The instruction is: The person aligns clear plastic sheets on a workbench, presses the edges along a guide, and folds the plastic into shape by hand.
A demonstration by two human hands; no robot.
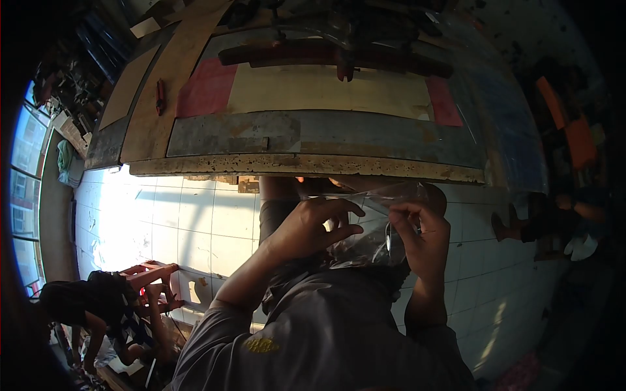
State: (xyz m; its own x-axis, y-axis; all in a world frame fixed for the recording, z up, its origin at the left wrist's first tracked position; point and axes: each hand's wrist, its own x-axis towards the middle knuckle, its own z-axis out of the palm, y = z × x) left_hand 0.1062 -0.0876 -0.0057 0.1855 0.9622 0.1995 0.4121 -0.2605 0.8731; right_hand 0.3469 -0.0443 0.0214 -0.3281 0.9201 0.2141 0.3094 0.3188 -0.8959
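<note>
Crumpled clear plastic (365, 244) lies over my lap and reaches up between my two hands; whether it is a bag or a loose sheet I cannot tell. My right hand (422, 233) pinches its upper right part between thumb and fingers. Left of it, my left hand (319, 225) is held with thumb and forefinger apart, close to the plastic, with nothing visible between them. A small bright glint shows on the plastic beside my right thumb.
Ahead stands a worktable (228, 163) with a dark metal bar (287, 55) across a pale sheet (313, 88). A red cutter (160, 98) lies at its left. Another person (91, 313) bends near a red stool (153, 277) at lower left; someone else (554, 218) sits at right.
</note>
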